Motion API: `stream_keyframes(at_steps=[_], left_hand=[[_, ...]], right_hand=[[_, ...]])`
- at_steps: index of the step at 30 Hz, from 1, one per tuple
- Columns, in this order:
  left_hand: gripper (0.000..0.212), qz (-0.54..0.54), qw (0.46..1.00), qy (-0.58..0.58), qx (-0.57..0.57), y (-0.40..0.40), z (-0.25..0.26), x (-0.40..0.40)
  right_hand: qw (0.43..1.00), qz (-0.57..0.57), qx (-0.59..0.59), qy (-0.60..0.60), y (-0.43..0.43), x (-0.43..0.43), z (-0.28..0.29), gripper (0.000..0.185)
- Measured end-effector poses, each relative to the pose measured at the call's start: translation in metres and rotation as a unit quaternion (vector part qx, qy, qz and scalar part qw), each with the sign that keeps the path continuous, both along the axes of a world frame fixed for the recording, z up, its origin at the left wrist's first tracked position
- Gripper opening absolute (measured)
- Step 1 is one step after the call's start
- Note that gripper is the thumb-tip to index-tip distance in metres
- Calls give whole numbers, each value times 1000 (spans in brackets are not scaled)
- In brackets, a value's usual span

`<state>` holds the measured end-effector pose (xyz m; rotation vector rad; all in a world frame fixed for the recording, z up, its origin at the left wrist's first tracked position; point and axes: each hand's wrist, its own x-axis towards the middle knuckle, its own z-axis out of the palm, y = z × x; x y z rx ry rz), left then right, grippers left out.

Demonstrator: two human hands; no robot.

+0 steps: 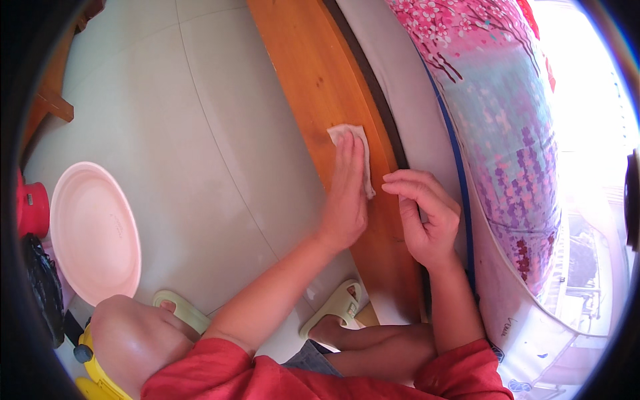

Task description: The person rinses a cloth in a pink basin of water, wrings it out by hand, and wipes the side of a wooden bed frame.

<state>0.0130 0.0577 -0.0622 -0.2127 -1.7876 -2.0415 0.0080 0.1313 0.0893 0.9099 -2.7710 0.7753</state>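
Note:
A wooden bed rail (320, 85) runs from the top centre down to the lower right. My left hand (347, 190) lies flat with fingers extended on a pale cloth (368, 165), pressing it against the rail's face. To its right, my right hand (427, 215) is raised beside the mattress edge (400, 85), fingers curled loosely and thumb apart, with nothing seen in it. A floral pink and purple bedcover (500, 125) lies on top of the mattress.
A pink plastic basin (95, 230) stands on the tiled floor (200, 150) at the left, beside a red container (34, 209) and a black plastic bag (42, 290). Wooden furniture (52, 102) is at the upper left. Something yellow (100, 370) is at the lower left. My slippered feet rest on the floor.

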Motion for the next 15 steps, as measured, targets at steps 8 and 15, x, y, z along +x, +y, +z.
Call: stream_keyframes(at_steps=[8,15], left_hand=[[68,-42,999,2,-27,35,-12,61],[81,-73,997,19,-13,35,-6,69]], right_hand=[[1000,2,-14,-4,-1,1,-7,21],[1000,-15,-9,-10,4,2,-8,19]])
